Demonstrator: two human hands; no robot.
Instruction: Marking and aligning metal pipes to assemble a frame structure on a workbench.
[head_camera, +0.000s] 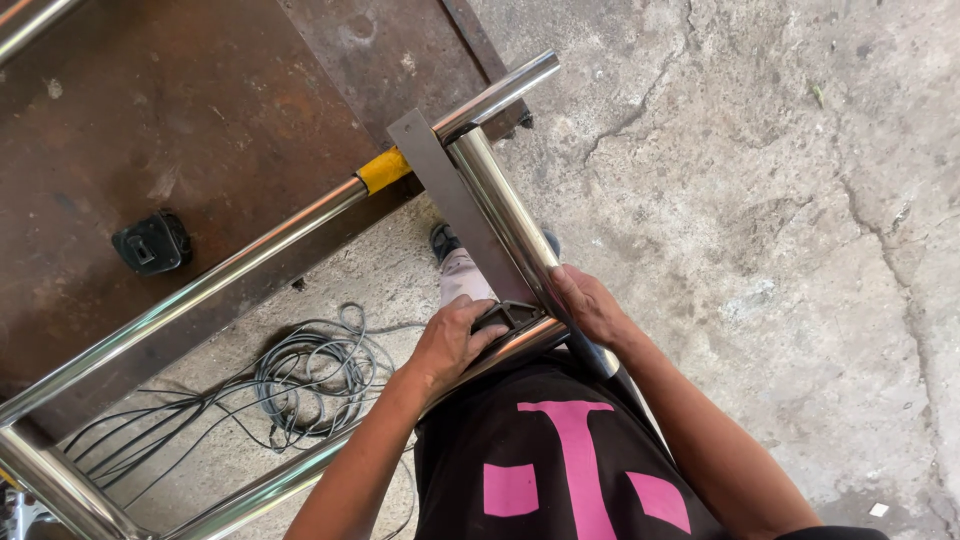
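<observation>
Left hand (450, 340) fingers curled on one black magnet square (508, 316) at the steel tube frame (505, 215) corner – right hand (590, 305) wraps the upright tube; second magnet (152, 243) on rusty worktop (200, 110)

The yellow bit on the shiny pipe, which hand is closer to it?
Left, though only slightly. The left hand rests on a small dark block at the tube corner, below and right of the yellow band. The right hand grips the angled tube farther right.
</observation>
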